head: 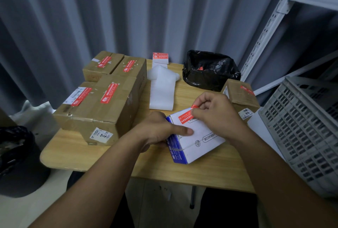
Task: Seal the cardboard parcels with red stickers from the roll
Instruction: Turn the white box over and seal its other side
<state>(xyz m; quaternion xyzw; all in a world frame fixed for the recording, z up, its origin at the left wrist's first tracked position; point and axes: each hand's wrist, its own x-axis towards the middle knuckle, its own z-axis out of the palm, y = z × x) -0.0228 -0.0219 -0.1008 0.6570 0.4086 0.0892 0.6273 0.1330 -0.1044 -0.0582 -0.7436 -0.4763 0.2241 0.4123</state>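
A white and blue box [198, 140] lies tilted on the wooden table [91, 152], near its front. My left hand [159, 130] grips the box's left side, thumb laid across the white top. My right hand [214, 112] pinches a red sticker [185, 117] at the box's far edge; part of the sticker lies on the white face and its far end is lifted. The sticker roll [160, 57] stands at the back of the table, with a white strip of backing paper [161, 90] trailing toward me.
Several brown cardboard parcels with red stickers [102, 103] are stacked on the left of the table. Another stickered parcel [241, 94] sits at the right. A black bag [210, 70] is behind it. A grey plastic crate [307, 127] and metal shelving [270, 26] stand to the right.
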